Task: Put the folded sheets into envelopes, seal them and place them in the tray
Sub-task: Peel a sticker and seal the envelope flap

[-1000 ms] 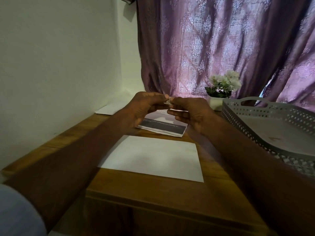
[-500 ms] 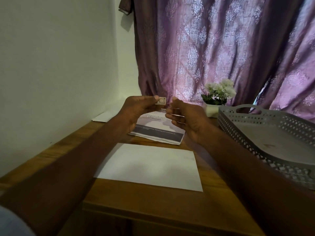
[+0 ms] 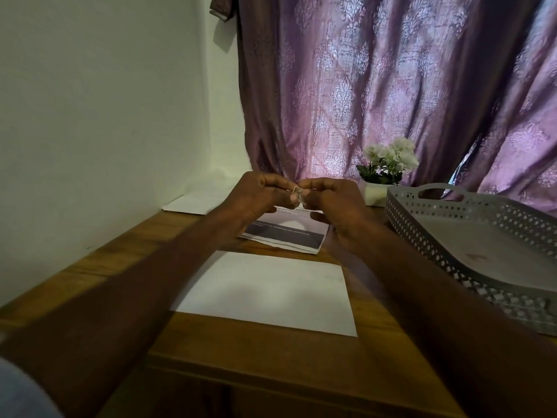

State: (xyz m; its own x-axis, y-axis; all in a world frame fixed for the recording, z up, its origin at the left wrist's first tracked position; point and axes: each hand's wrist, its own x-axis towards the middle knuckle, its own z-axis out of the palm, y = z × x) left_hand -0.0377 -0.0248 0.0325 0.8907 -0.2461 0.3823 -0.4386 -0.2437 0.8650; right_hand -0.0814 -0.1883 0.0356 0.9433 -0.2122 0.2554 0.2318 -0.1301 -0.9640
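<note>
A white envelope lies flat on the wooden table. Just beyond the envelope rests a folded printed sheet. Above that sheet, the left hand and right hand meet, both pinching a small sticker-like piece. The grey perforated tray sits right of the envelope.

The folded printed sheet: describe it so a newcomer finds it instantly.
On the wooden table, look just beyond the plain white envelope, under the raised hands. The folded printed sheet lies there; unlike the blank white papers nearby, it carries a dark printed band.
</note>
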